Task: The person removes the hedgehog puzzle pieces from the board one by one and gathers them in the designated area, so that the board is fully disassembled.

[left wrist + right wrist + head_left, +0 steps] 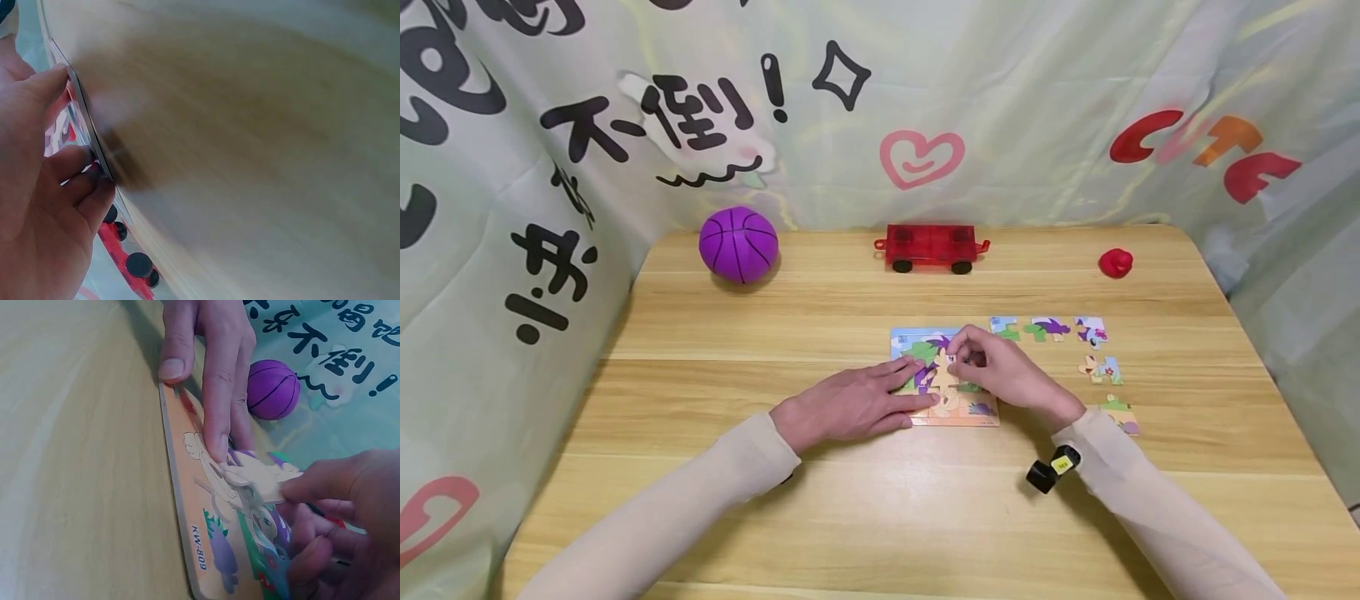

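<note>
Both sleeves reach in from the near edge of the table [715, 500]. Flat, straight-fingered, the left hand [850, 406] presses the puzzle board [977, 414] at its left side — thumb at the near edge. Over the board's middle, the right hand [1003, 372] pinches a pale piece [259, 477], tilted above the picture. Loose pieces [1051, 327] lie just right; ball [738, 244], red cart [931, 247] and a small red toy [1116, 262] stand farther back.

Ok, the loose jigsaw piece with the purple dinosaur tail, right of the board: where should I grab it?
Pinch the flat cardboard jigsaw piece with the purple tail by its two long edges, coming straight down from above. It lies flat on the wooden table, apart from its neighbours, so fingertips probably fit either side. The right hand is nearest, though it is pinching a piece over the puzzle board.
</note>
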A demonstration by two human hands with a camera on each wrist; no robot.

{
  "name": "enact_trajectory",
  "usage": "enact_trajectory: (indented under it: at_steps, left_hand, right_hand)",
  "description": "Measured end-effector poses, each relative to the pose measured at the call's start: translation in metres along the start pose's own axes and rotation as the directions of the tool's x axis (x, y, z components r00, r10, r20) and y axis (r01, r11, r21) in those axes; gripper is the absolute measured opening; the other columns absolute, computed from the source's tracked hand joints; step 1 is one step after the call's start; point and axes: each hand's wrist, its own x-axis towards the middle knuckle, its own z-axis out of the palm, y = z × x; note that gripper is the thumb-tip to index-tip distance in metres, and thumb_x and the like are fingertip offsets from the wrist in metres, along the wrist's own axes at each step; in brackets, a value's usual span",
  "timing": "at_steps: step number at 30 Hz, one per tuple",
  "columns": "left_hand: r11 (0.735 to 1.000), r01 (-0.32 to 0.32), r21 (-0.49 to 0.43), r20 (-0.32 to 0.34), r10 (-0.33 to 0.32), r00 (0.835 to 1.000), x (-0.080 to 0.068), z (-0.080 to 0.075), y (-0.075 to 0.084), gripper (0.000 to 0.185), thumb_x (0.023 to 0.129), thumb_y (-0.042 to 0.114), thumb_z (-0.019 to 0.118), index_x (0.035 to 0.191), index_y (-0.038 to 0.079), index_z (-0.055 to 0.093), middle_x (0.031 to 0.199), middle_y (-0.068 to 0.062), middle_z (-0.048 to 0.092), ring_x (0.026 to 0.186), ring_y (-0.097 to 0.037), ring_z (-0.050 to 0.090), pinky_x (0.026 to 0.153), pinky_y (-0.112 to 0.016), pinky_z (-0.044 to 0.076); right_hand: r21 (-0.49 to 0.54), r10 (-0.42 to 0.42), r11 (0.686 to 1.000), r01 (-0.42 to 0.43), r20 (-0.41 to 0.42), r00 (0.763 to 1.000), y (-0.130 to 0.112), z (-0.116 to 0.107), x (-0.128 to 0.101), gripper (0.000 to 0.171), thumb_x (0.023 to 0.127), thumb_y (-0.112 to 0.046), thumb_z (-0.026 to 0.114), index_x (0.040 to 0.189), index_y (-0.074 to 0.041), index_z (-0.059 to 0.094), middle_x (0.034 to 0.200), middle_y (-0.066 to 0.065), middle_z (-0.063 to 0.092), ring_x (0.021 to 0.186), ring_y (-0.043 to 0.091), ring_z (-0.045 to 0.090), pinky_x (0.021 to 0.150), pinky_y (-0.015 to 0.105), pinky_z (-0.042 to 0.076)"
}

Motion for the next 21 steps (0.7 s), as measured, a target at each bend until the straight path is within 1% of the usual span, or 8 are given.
enact_trajectory:
  at_steps: [4, 7, 12, 15, 18, 21]
  left_hand:
    - [1.0, -0.007, -0.005, -0.002, 0.007, 1.0, 0.0, 0.0, 0.0, 0.05, 0.107, 0.045, 0.042, 0.154, 0.03, 0.04, 0.162, -0.016, 0.03, 0.15, -0.03, 0.03, 0.121, -0.039, 0.03]
    - [1.0, -0.006, -0.01, -0.001, 0.006, 1.0, 0.001, 0.0, -0.001, 0.05, 0.107, 0.045, 0.042, 0.154, 0.03, 0.04, 0.162, -0.015, 0.031, 0.15, -0.03, 0.03, 0.121, -0.039, 0.029]
    - [1.0, -0.004, -0.017, 0.0, 0.004, 1.0, 0.001, 0.0, -0.001, 0.05, 0.107, 0.044, 0.042, 0.155, 0.029, 0.039, 0.162, -0.016, 0.03, 0.15, -0.03, 0.03, 0.121, -0.039, 0.029]
    - [1.0, -0.004, -0.018, 0.006, 0.004, 1.0, 0.001, 0.0, 0.0, 0.05, 0.107, 0.043, 0.043, 0.155, 0.029, 0.039, 0.162, -0.016, 0.029, 0.15, -0.03, 0.029, 0.121, -0.039, 0.029]
    - [1.0, -0.003, -0.02, 0.012, 0.003, 1.0, 0.001, -0.001, 0.0, 0.05, 0.107, 0.042, 0.043, 0.155, 0.029, 0.039, 0.162, -0.016, 0.029, 0.15, -0.03, 0.028, 0.122, -0.039, 0.028]
    - [1.0, -0.001, -0.013, 0.013, 0.001, 1.0, 0.0, 0.0, 0.0, 0.05, 0.107, 0.043, 0.043, 0.155, 0.03, 0.038, 0.162, -0.016, 0.029, 0.15, -0.03, 0.029, 0.121, -0.039, 0.029]
  right_hand:
    - [0.037, 0.002, 0.999, 0.0, -0.054, 0.999, 0.001, -0.008, -0.002, 0.018, 0.097, -0.021, 0.067, 0.111, -0.013, 0.059, 0.095, 0.009, 0.061, 0.082, 0.025, 0.054, 0.065, 0.027, 0.047]
    - [0.047, 0.009, 0.999, -0.005, -0.075, 0.997, 0.003, -0.017, -0.007, 0.022, 0.097, -0.024, 0.068, 0.112, -0.011, 0.058, 0.096, 0.01, 0.061, 0.083, 0.025, 0.054, 0.067, 0.026, 0.047]
    - [0.059, 0.02, 0.998, -0.014, -0.1, 0.995, 0.011, -0.036, -0.022, 0.023, 0.097, -0.023, 0.068, 0.112, -0.009, 0.058, 0.098, 0.012, 0.062, 0.082, 0.03, 0.059, 0.067, 0.029, 0.049]
    - [0.041, 0.026, 0.999, -0.021, -0.128, 0.991, 0.02, -0.05, -0.034, 0.024, 0.097, -0.023, 0.068, 0.114, -0.009, 0.058, 0.1, 0.011, 0.062, 0.083, 0.027, 0.061, 0.068, 0.028, 0.051]
    - [0.003, 0.032, 0.999, -0.032, -0.161, 0.986, 0.029, -0.064, -0.047, 0.025, 0.097, -0.024, 0.068, 0.115, -0.009, 0.059, 0.1, 0.01, 0.061, 0.084, 0.02, 0.059, 0.069, 0.025, 0.049]
    - [-0.027, 0.046, 0.998, -0.053, -0.187, 0.981, 0.039, -0.076, -0.06, 0.026, 0.097, -0.024, 0.067, 0.116, -0.007, 0.058, 0.099, 0.01, 0.06, 0.082, 0.016, 0.057, 0.067, 0.024, 0.048]
